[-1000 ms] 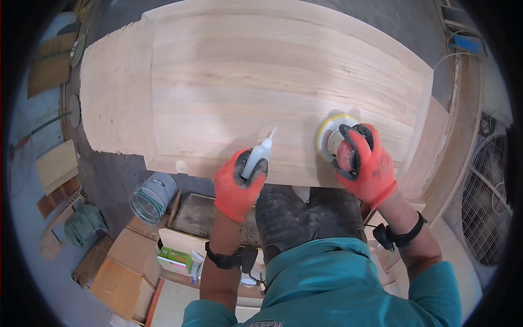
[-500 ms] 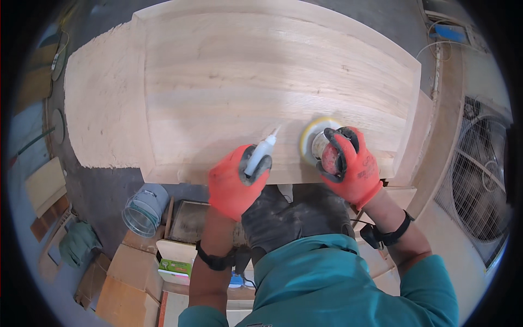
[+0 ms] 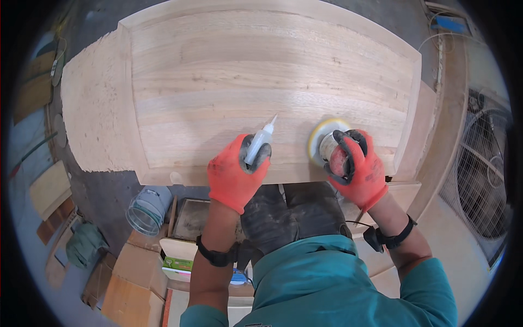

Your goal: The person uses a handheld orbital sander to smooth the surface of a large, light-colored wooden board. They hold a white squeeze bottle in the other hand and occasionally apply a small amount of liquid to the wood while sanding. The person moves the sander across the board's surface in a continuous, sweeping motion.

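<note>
A large pale wooden panel (image 3: pixel 261 76) lies flat in front of me. My left hand (image 3: pixel 235 173), in an orange glove, grips a small white squeeze bottle (image 3: pixel 260 144) whose pointed nozzle aims up and away over the wood near the front edge. My right hand (image 3: pixel 357 166), also in an orange glove, holds a round sander (image 3: pixel 326 143) with a yellow pad pressed flat on the panel near its front right corner. Both wrists wear dark bands.
A clear plastic bucket (image 3: pixel 146 210) stands on the floor at lower left, beside cardboard boxes (image 3: pixel 131 272) and a wooden tray (image 3: pixel 192 218). A big wire-guarded fan (image 3: pixel 485 185) stands at the right. Wood offcuts (image 3: pixel 49 188) lie at the far left.
The view shifted slightly, so the panel sits more centred. Both hands keep their grips; the sander stays near the panel's front right corner and the bottle beside it.
</note>
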The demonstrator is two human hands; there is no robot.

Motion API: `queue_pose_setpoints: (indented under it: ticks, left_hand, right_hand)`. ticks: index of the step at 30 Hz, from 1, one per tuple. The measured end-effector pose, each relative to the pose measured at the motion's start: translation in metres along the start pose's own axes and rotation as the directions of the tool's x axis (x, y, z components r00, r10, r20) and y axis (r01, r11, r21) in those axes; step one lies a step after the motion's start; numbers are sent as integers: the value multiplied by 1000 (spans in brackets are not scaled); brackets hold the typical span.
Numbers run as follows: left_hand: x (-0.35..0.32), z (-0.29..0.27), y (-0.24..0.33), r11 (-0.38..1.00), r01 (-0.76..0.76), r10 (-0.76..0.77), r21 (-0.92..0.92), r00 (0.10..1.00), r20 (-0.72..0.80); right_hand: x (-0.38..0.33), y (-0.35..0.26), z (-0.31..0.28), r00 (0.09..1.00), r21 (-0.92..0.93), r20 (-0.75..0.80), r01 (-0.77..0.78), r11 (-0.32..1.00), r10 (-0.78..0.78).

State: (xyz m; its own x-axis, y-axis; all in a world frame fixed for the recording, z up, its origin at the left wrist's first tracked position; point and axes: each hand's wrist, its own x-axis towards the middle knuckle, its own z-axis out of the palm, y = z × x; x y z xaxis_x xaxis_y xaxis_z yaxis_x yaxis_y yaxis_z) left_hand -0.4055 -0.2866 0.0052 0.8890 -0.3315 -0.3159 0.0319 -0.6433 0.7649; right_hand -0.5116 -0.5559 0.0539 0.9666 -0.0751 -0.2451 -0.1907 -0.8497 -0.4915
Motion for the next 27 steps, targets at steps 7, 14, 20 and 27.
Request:
queue_pose_setpoints:
  ticks: [7, 14, 20, 27]
  left_hand:
    - [-13, -4, -10, 841, 186, -219, -507, 976, -5]
    - [-22, -11, -22, 644, 171, -277, -746, 961, -18]
    - [-19, -18, -16, 525, 144, -246, -839, 969, 13]
    - [-20, -38, -26, 542, 147, -341, -827, 938, -57]
  right_hand:
    - [23, -15, 1, 991, 37, 36, 126, 991, -127]
    - [77, -52, -5, 972, -41, 158, 181, 983, -173]
    - [67, -38, -5, 974, -87, 184, 152, 985, -134]
    - [79, -65, 5, 989, -77, 103, 115, 990, -107]
